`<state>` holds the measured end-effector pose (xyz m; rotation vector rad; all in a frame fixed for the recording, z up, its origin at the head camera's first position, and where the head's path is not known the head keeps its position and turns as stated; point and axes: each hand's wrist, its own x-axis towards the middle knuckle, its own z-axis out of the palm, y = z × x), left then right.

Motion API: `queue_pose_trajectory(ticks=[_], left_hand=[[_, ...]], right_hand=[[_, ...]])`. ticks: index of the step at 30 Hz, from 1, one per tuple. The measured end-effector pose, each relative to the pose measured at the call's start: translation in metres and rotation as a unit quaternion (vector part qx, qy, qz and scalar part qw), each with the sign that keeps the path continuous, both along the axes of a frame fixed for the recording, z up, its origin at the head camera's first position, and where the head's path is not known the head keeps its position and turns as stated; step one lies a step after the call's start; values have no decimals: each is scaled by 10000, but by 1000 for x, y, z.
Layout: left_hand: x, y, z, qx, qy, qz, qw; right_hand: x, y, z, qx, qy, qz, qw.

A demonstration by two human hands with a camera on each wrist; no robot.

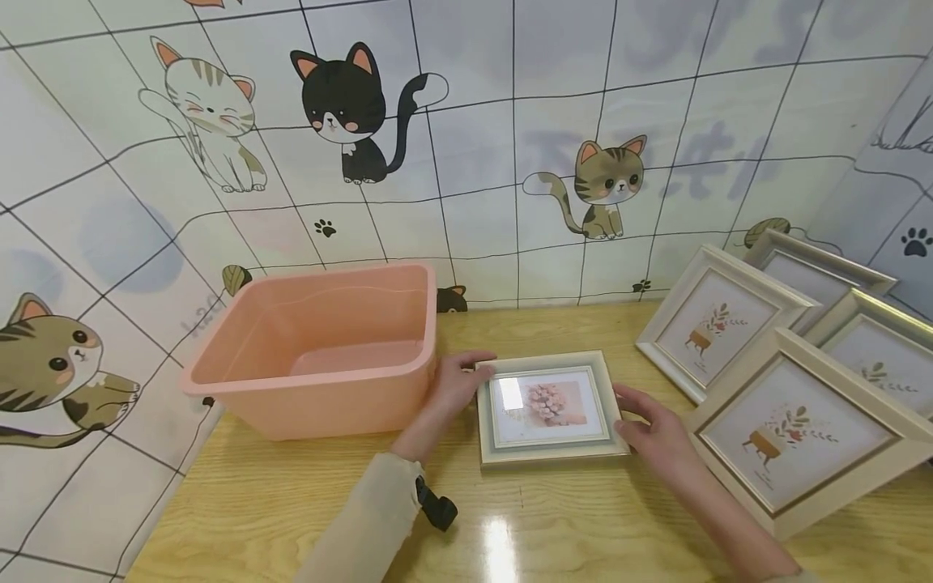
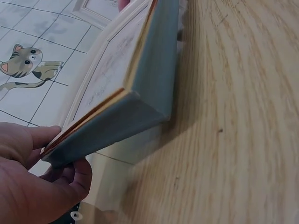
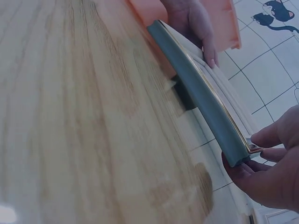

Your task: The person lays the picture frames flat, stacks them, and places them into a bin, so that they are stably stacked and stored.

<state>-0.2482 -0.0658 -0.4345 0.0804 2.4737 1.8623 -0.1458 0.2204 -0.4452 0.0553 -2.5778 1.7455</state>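
Observation:
A picture frame with a cream and grey-green border lies face up between my two hands in the head view. Pink flowers show on the picture behind its glass, and a bright reflection covers part of it. My left hand grips the left edge, thumb on top and fingers beneath, as the left wrist view also shows. On the opposite edge my right hand pinches the border between thumb and fingers. In the right wrist view the frame's grey-green side appears tilted above the table.
To the left stands a pink plastic basin, close beside my left forearm. Several more picture frames stand upright at the right, the nearest one just by my right forearm. A cat-patterned wall covering rises behind the wooden table.

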Motion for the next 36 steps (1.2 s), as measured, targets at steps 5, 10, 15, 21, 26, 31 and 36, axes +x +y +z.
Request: queue_pose_trajectory(ticks=[5, 10, 15, 21, 26, 31, 36], left_hand=[[-5, 2, -6, -9, 18, 71, 10000], [-13, 3, -12, -42, 38, 185, 9998], [-18, 5, -15, -198, 5, 247, 9995], [-22, 9, -14, -305, -88, 238, 9992], [-26, 12, -12, -416, -92, 287, 9987], [-31, 14, -15, -496, -90, 263, 9984], [-33, 16, -17, -526, -132, 219, 9983]], right_hand=[[-6, 1, 0, 411, 90, 27, 9991], [-10, -1, -2, 409, 149, 80, 9990], [-10, -2, -5, 522, 54, 18, 9986], [-11, -2, -5, 499, 74, -47, 9987], [-12, -1, -6, 637, 96, -134, 9978], [-15, 2, -8, 763, 247, -187, 9966], [-16, 4, -10, 914, 257, -154, 9954]])
